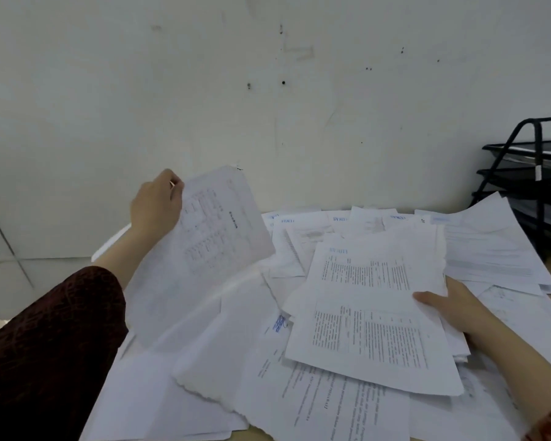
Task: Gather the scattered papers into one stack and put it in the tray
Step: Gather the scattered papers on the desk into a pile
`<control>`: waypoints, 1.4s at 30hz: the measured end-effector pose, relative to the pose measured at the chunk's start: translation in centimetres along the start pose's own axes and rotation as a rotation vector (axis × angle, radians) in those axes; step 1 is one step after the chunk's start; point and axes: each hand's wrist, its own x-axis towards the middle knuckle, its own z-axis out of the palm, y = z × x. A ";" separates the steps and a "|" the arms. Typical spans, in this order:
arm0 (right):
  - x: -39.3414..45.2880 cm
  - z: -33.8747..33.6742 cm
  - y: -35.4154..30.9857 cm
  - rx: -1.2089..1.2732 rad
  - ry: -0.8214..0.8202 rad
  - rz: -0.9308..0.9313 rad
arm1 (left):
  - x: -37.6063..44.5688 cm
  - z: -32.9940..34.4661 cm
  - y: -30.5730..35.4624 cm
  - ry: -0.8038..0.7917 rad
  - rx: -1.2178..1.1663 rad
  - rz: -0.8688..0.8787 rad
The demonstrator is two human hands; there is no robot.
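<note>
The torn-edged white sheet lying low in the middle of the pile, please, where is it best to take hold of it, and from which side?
Judging by its pose, take the torn-edged sheet at its ragged near-left corner, coming from the left. That corner lies free on top of the papers below it, while its right part is tucked under the printed stack that the right hand holds.

dark maroon patterned sleeve (54, 338), bare forearms

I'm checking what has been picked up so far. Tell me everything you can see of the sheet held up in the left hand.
The lifted sheet is a white printed page, thin enough that its print shows faintly; the blurred text cannot be read. It hangs raised and tilted above the scattered papers, its top corner against the wall. The left hand grips its left edge, fingers curled round it. More white paper hangs below it.
</note>
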 end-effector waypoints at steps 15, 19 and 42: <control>-0.3 -0.1 -0.2 0.040 -0.035 -0.011 | -6.2 7.6 8.4 -0.165 -0.809 -0.600; -0.2 0.1 -0.3 0.056 -0.007 -0.009 | -10.9 10.9 10.7 -0.256 -0.787 -0.595; 0.6 -0.5 0.1 0.093 0.150 -0.053 | -13.1 12.0 8.6 -0.731 -0.078 0.013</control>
